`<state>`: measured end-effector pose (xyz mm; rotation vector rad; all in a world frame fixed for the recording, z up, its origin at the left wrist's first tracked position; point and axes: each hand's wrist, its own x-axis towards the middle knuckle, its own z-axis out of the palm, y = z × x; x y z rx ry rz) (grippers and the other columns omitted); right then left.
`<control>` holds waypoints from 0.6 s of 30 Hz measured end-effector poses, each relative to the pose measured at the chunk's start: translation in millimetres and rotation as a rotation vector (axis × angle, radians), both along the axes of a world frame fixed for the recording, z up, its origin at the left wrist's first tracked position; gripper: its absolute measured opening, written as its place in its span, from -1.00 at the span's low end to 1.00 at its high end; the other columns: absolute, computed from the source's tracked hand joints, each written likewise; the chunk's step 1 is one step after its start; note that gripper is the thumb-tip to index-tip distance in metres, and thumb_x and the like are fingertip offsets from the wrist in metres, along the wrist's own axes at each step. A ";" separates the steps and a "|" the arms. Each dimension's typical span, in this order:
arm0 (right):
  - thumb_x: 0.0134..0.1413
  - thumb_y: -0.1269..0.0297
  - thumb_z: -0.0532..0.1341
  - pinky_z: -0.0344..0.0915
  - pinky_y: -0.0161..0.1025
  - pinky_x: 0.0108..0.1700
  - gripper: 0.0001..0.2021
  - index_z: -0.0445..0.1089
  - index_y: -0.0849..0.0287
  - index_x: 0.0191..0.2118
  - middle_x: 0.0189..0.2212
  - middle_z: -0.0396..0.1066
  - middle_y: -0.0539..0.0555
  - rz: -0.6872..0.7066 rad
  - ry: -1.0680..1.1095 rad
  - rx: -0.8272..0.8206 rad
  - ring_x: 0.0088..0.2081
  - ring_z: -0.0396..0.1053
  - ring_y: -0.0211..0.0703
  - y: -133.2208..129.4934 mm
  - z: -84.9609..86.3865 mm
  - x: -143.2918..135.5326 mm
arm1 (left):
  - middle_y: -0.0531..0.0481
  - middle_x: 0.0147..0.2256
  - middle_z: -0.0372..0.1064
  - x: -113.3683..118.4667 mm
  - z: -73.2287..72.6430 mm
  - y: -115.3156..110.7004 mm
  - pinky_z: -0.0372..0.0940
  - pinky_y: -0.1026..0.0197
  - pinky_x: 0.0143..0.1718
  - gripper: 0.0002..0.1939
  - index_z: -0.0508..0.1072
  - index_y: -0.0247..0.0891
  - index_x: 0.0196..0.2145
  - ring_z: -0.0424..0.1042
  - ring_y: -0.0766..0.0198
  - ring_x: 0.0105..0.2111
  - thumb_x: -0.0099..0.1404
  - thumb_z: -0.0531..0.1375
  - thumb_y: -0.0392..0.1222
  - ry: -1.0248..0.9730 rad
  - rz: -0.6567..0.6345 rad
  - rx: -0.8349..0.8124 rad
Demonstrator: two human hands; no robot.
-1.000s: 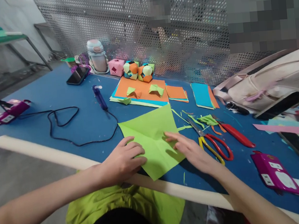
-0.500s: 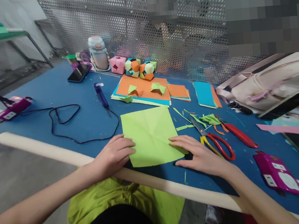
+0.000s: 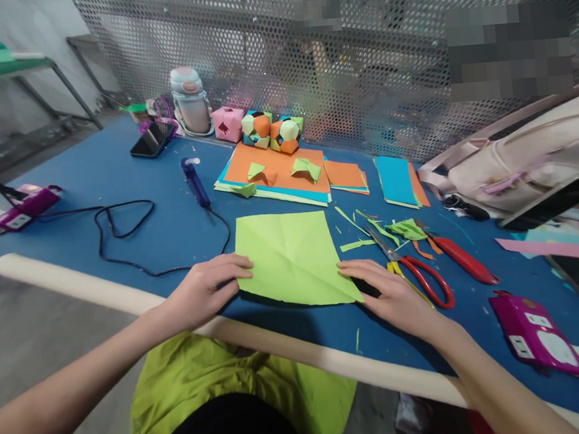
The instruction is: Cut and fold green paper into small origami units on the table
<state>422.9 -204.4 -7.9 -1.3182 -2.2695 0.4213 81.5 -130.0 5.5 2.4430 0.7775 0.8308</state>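
A light green square of paper (image 3: 287,254) with crossing creases lies in front of me on the blue table. Its near edge is raised off the surface. My left hand (image 3: 212,286) pinches the left edge, fingers on top. At the lower right side, my right hand (image 3: 383,293) grips the paper between fingers and thumb. Just right of that hand lie scissors (image 3: 419,277) with red and yellow handles, and a red-handled cutter (image 3: 463,259). Green paper scraps (image 3: 405,230) are scattered by the blades.
Behind the sheet sits a stack of coloured paper (image 3: 284,154) bearing small folded pieces. Folded paper cubes (image 3: 257,129) and a bottle (image 3: 190,101) stand by the perforated metal panel (image 3: 236,54). A blue glue gun (image 3: 195,184) trails its cord leftward. A backpack (image 3: 515,152) occupies the right.
The near edge of the green paper has come up off the table. My left hand has shifted slightly left and up, and the right hand now grips the corner.
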 end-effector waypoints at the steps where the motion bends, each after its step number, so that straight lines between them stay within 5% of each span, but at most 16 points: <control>1: 0.15 0.47 0.08 0.32 0.02 0.05 -0.66 0.29 0.07 0.03 0.01 0.36 0.18 0.006 0.007 0.019 0.07 0.29 -0.04 1.3 0.6 -0.9 | -0.10 -0.15 0.49 -2.0 0.5 1.4 0.37 0.17 -0.05 -0.78 0.49 -0.26 -0.25 0.45 0.22 -0.09 0.26 0.05 -0.35 -0.005 -0.006 -0.028; 9: 0.16 0.52 0.07 0.24 0.08 0.05 -0.71 0.37 0.09 -0.08 -0.03 0.43 0.15 0.121 -0.058 0.209 0.13 0.24 -0.03 12.6 8.6 -9.0 | -0.11 -0.08 0.45 -13.8 5.6 11.5 0.34 0.20 -0.04 -0.85 0.46 -0.24 -0.26 0.44 0.21 -0.07 0.23 0.13 -0.35 -0.013 -0.102 -0.205; 13: 0.16 0.53 0.07 0.22 0.03 0.01 -0.75 0.37 0.14 -0.11 -0.17 0.51 0.14 0.162 -0.145 0.306 -0.10 0.43 -0.11 9.3 17.3 -16.3 | -0.12 -0.02 0.41 -25.7 14.7 8.4 0.25 0.15 0.08 -0.74 0.39 -0.21 -0.09 0.37 0.19 0.02 0.23 0.15 -0.33 0.041 -0.134 -0.107; 18: 0.10 0.61 0.00 0.18 0.03 0.00 -0.74 0.38 0.23 -0.24 -0.36 0.50 0.13 0.164 -0.325 0.392 -0.27 0.42 -0.13 -3.2 27.2 -30.2 | -0.12 0.05 0.34 -41.6 24.0 -4.5 0.05 -0.10 0.21 -0.65 0.35 -0.16 -0.02 0.21 0.11 0.15 0.25 0.10 -0.37 0.185 -0.209 0.177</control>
